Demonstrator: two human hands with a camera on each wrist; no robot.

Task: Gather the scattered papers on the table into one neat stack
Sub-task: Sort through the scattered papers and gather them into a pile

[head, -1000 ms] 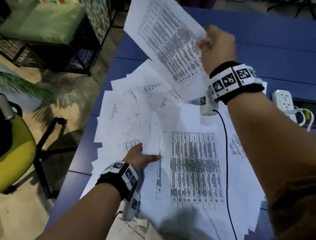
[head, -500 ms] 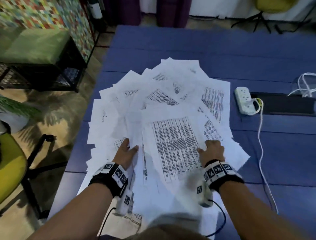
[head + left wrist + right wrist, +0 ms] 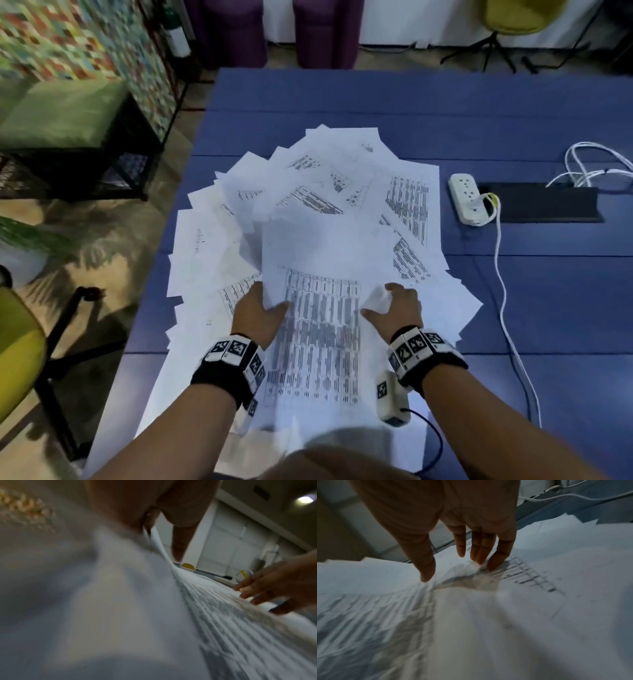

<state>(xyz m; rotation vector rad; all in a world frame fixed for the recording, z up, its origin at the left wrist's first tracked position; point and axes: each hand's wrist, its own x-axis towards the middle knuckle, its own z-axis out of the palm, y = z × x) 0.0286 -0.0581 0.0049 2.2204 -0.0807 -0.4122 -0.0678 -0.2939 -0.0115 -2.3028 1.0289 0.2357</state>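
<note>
Green bench [image 3: 61,113] and yellow chair [image 3: 17,363], on the floor left of the table. Blue table [image 3: 376,102], bearing the papers [image 3: 342,192]: printed sheets fanned in a loose overlapping spread across its near left part, some corners over the near edge, not yet squared. Left hand [image 3: 255,308]: thumb over and fingers under the left edge of the top sheet [image 3: 322,329], pinching it so that edge lifts. Right hand [image 3: 397,305]: fingers [image 3: 498,559] straight and spread, tips pressing the sheet's right edge, which crumples slightly beneath them; nothing gripped. Handling, by estimate: sheets light, limp, slick on one another, easily creased; best swept inward by the outer edges with flat palms, then held at both long sides to square. White power strip [image 3: 467,198] and cable [image 3: 503,274], well right of the papers.
</note>
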